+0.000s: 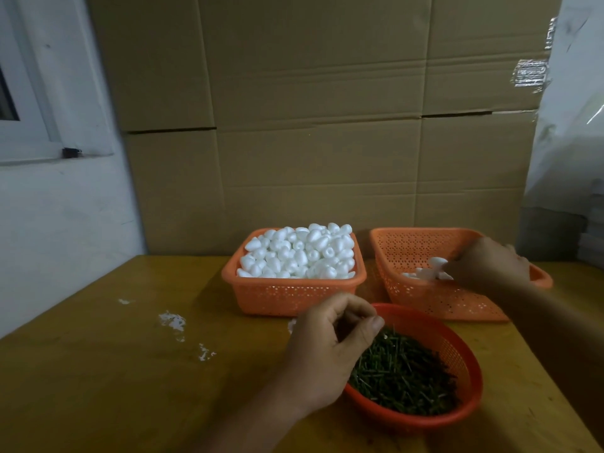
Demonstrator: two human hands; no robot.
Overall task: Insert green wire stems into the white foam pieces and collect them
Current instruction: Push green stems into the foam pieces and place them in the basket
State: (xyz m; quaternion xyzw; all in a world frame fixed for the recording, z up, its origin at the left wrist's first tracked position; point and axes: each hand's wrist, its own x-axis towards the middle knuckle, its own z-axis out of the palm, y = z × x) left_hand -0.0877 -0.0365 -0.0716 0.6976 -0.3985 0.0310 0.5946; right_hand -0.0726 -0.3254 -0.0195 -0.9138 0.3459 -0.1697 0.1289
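A square orange basket at the back centre is heaped with white foam pieces. A round red basket near me holds a pile of green wire stems. My left hand hovers over its left rim with fingers curled toward the thumb, and I see no stem between them. My right hand reaches into a second orange basket on the right. Its fingertips pinch a white foam piece just above a few other pieces lying inside.
Everything stands on a yellow-brown wooden table with white foam crumbs scattered on its left half. Stacked cardboard boxes form a wall right behind the baskets. A white wall and window frame are at the left.
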